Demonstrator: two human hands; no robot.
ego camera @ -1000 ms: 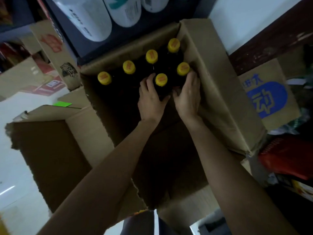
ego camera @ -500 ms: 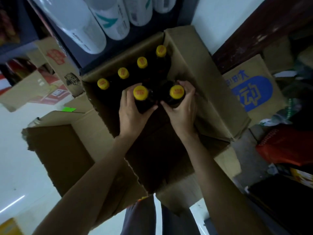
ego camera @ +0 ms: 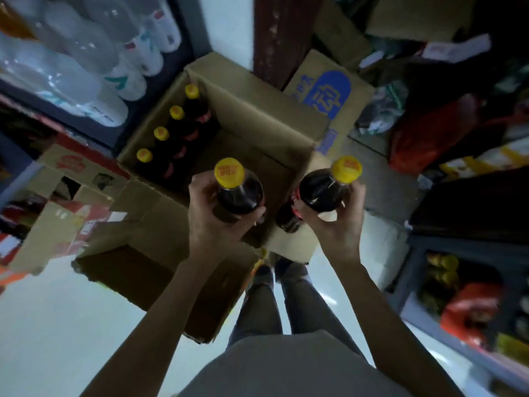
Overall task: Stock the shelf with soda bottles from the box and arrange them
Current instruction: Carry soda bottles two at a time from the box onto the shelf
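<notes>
- The only camera sits on my head and looks steeply down, past my chest to my legs and the floor (ego camera: 57,325).
- It is close to my raised arms; the wide lens bends the shelf (ego camera: 160,90) at the edges.

- Overall exposure: dim, cool-toned; dark areas dominate the right of the frame.
- Brightest area: pale floor (ego camera: 57,325), lower left, with soft reflected sheen.
- Glare: white highlights on clear bottles (ego camera: 71,61), upper left.
- Shadow: box (ego camera: 257,116) interior deep, detail lost.
- Blur: motion smear strongest at left and right edges.
- Distortion: wide-angle bending, lines splay toward the corners.
- Sharpest: yellow caps (ego camera: 230,172), centre.
</notes>
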